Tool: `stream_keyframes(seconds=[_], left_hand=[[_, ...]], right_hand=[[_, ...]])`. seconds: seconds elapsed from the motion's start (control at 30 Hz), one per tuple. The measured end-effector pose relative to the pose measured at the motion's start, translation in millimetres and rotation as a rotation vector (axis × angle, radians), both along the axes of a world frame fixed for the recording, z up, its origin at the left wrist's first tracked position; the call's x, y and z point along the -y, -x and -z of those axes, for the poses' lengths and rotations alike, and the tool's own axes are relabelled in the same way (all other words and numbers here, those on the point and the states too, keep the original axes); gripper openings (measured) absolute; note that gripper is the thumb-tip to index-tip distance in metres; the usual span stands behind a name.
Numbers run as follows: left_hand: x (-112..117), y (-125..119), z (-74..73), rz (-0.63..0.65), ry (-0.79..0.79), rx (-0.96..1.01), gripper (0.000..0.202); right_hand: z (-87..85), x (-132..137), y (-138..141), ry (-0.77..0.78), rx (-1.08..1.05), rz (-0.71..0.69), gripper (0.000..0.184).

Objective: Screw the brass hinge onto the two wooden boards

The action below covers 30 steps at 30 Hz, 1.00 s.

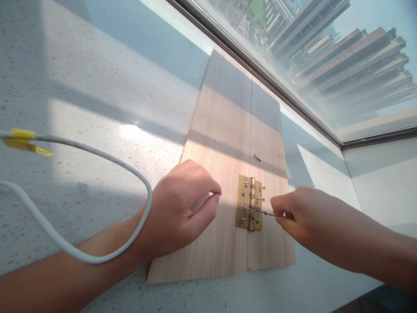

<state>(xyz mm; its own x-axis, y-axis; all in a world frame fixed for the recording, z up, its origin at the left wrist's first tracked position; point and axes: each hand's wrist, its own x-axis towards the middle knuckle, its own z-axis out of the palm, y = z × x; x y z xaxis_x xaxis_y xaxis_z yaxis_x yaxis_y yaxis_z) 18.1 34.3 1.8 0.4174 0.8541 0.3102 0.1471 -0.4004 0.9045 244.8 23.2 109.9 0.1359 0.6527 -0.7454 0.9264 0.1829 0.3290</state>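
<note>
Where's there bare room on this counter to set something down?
Bare counter lies between the white cable and the boards; the boards are also free beyond the loose screw. Crowded at the hinge, flanked by the left hand and the right hand pinching a screw.

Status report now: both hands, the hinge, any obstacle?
Left hand curled, resting on left board. Right hand pinching a screw at the brass hinge. White cable across left forearm.
</note>
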Motion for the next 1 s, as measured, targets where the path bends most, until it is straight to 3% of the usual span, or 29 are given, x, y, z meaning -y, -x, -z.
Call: stream_keyframes(seconds=[0.13,0.2,0.27,0.4,0.47,0.53,0.6,0.7,0.8,1.0], left_hand=[[-1,-1,0.1,-0.007,-0.001,0.018,0.016],[-1,-1,0.2,-0.007,-0.003,0.013,0.016],[-1,-1,0.1,-0.002,-0.011,0.007,0.016],[0,0,-0.4,0.003,-0.017,-0.003,0.017],[0,1,-0.1,0.000,-0.019,0.000,0.017],[-1,1,0.3,0.004,-0.022,0.011,0.017],[-1,0,0.5,0.006,-0.021,0.023,0.016],[-2,-1,0.1,0.007,-0.010,0.025,0.017],[-2,-1,-0.7,0.006,0.008,0.019,0.017],[0,1,-1.1,0.007,0.024,-0.007,0.016]], right_hand=[[4.6,-9,-12,-0.024,-0.112,0.651,0.018],[5.2,-4,-18,-0.038,-0.132,0.727,0.016],[3.3,4,-23,-0.064,-0.115,0.464,0.015],[-3.6,16,-20,-0.072,-0.016,-0.402,0.020],[-4.3,20,-10,-0.077,0.018,-0.625,0.023],[-2.6,20,3,-0.094,0.042,-0.697,0.022],[-0.4,16,12,-0.063,0.053,-0.640,0.025],[1.2,3,13,0.014,0.055,-0.444,0.031],[1.7,-8,2,-0.028,0.069,-0.240,0.019],[2.0,-9,-7,-0.070,-0.059,0.370,0.020]])
